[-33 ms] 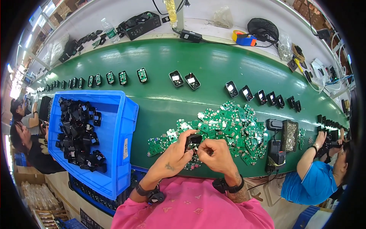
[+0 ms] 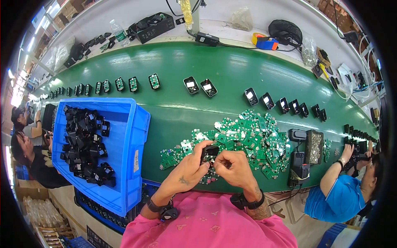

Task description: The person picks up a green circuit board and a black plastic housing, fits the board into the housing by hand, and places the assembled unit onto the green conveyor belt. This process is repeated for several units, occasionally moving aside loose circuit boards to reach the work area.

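Casing [image 2: 211, 151] sits between hands [image 2: 187, 168] [image 2: 237, 168]; label [image 2: 136, 160] (pale, unreadable) marks blue bin [image 2: 141, 124].

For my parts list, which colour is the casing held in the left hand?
The casing is black; it shows best in the head view.

L hand [image 2: 186, 170]: back up, fingers fwd & curled, thumb opp., in a closed hold; small tattoo [image 2: 183, 180] on back
R hand [image 2: 236, 168]: just beside L, fingers folded in, thumb & index tips in a pinch
L forearm [image 2: 149, 212]: up fr. lower edge, angled inward to R
R forearm [image 2: 261, 212]: tattooed, angled inward to L
Wrists: wider apart than hands
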### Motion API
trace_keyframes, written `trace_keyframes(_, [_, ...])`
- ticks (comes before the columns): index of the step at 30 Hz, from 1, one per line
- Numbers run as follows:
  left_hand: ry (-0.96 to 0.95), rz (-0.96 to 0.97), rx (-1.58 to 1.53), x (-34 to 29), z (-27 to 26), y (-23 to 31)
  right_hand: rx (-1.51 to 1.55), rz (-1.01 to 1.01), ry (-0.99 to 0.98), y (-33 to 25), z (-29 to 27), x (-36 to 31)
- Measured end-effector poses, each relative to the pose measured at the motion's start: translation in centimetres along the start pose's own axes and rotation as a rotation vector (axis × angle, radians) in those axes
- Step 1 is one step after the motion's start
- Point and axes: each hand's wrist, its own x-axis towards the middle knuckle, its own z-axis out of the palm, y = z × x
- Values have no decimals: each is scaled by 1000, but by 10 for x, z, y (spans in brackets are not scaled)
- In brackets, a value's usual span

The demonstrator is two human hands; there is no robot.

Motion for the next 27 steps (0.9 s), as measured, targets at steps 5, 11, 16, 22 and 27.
trace_keyframes(5, [67, 123, 124, -2, 6, -1, -37, 6, 36, -2, 3, 0])
trace_keyframes(11, [94, 117, 309, 2, 13, -9, -173, -53, 73, -8, 7, 1])
trace_keyframes(16, [189, 201, 151, 11, 25, -39, -180, -85, 258, 16, 23, -3])
trace_keyframes(22, [108, 22, -470, 14, 14, -38, -55, 29, 374, 20, 19, 4])
trace_keyframes(27, [30, 96, -519, 13, 10, -49, 401, 278, 191, 30, 19, 2])
